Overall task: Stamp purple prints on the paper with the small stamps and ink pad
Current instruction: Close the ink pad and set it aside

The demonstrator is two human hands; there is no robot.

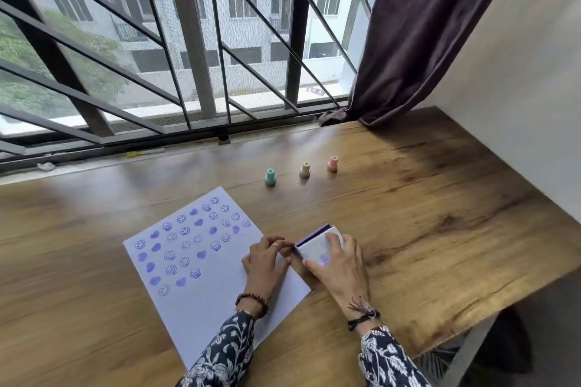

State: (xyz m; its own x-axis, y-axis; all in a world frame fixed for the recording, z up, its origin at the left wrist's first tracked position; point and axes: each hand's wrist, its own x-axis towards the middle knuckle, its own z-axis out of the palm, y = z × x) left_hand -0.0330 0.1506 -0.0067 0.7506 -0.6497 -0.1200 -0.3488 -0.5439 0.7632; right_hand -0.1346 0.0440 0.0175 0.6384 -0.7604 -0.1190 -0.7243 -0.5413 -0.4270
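Observation:
A white paper [204, 302] lies angled on the wooden desk, its upper half covered with several purple smiley and heart prints. Just right of the paper sits the ink pad [317, 243], a small square case with a clear lid and purple edge. My right hand [338, 264] grips it from the near and right sides, fingers over the lid. My left hand [267, 261] rests on the paper's right edge, fingertips touching the pad's left corner. Three small stamps stand upright further back: teal [270, 176], beige [305, 170] and pink [332, 163].
The wooden desk [440, 214] ends at a window with dark metal bars [195, 41] along the far side. A dark purple curtain [424, 34] hangs at the back right, touching the desk. The desk's right edge drops off near a white wall.

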